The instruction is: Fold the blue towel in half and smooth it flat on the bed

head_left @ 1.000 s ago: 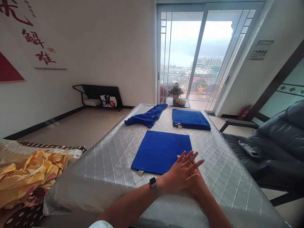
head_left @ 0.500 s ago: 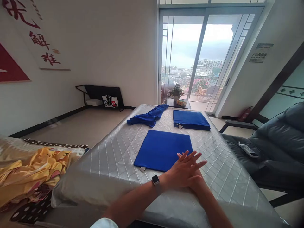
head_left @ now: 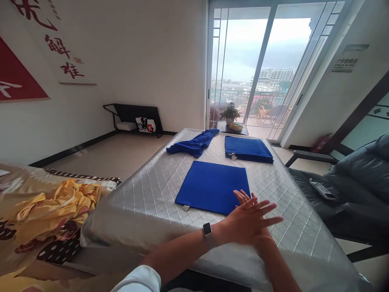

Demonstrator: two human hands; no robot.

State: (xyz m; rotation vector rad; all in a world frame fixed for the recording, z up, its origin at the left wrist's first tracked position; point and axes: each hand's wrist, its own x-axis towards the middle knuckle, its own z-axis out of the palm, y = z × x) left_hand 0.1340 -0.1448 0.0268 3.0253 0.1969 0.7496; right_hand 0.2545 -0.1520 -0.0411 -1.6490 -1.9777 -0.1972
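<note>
My left hand [head_left: 253, 221], with a watch on its wrist, lies crossed over my right hand [head_left: 242, 198]. Its fingers are stretched out and spread, holding nothing. Of the right hand, mostly the fingertips show, extended past the left; its palm is hidden. Both hands are above the near right corner of a flat blue folded cloth [head_left: 212, 186], which has a white tag at its near left edge. Whether they touch it I cannot tell. Beyond it sit a neat stack of blue folded cloths [head_left: 249, 149] and a crumpled blue cloth [head_left: 194, 144].
The cloths lie on a bed-like surface with a silver quilted cover [head_left: 146, 194]. A yellow patterned cloth [head_left: 63, 198] lies to the left. At the right stands a dark armchair [head_left: 358, 194] with a remote-like device [head_left: 323, 190] on its seat. A small table with a potted plant [head_left: 230, 112] is behind.
The camera view has shifted slightly, and the scene sits a little further right and higher. My crossed hands have slid right, and the left fingers point more to the right.
</note>
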